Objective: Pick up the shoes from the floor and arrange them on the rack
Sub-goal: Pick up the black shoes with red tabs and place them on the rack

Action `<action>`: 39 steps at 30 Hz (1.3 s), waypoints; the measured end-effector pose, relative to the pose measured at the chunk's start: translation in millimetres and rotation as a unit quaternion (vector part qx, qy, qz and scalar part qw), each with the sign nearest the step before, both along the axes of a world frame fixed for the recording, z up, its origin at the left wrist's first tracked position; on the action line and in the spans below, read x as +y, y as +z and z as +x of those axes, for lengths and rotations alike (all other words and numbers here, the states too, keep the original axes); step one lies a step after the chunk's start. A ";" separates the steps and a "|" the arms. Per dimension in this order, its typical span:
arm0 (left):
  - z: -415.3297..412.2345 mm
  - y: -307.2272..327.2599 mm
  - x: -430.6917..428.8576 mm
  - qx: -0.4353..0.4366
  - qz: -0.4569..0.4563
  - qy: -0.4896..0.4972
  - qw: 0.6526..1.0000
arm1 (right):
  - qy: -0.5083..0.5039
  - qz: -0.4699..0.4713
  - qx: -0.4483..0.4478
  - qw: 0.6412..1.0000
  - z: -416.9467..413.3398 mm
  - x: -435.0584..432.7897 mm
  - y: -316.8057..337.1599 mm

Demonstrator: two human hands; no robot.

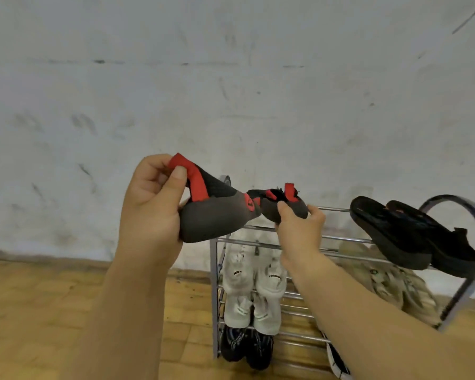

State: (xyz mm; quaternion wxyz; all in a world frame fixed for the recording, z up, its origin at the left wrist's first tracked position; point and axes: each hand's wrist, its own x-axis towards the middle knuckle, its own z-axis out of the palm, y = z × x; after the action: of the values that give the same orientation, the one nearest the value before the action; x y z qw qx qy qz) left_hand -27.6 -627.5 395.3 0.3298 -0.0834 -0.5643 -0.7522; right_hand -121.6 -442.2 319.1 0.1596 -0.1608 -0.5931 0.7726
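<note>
Left hand (pixel 151 198) pinches shoe (pixel 214 220) — right hand (pixel 299 229) holds mate (pixel 266 207) over rack (pixel 337 238).

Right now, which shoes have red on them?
The grey pair in the hands: one shoe in the left hand, its mate in the right hand. Shoes on the rack lack red straps.

My left hand (pixel 151 198) covers the heel of its shoe (pixel 217 218) and my right hand (pixel 299 229) hides the underside of the other shoe (pixel 283 202); the round logo on the first is too blurry to read. My right forearm (pixel 368 311) blocks the rack's (pixel 215 297) middle rails and most of a bottom shoe (pixel 337 360), which the frame edge also cuts. Beige pair (pixel 390 281) smeared, print on white pair (pixel 255 281) too small to read.
</note>
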 end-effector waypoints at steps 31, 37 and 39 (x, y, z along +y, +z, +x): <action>63.2 -19.3 169.0 0.020 -0.219 -0.212 0.952 | 0.357 -0.150 0.045 0.921 129.1 160.7 23.6; 40.2 -34.8 185.7 0.017 -0.290 -0.053 0.956 | 0.295 -0.111 0.113 0.942 114.9 167.2 20.6; 24.3 -43.2 183.1 -0.061 -0.309 0.004 0.949 | 0.265 -0.107 0.125 0.950 102.6 167.5 18.5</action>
State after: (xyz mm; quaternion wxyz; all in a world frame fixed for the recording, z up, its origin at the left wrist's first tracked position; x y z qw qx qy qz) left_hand -3.3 -444.4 352.1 0.2557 -0.1330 -0.7883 -0.5437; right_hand -19.0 -274.7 337.7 0.0035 0.0836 -0.5035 0.8599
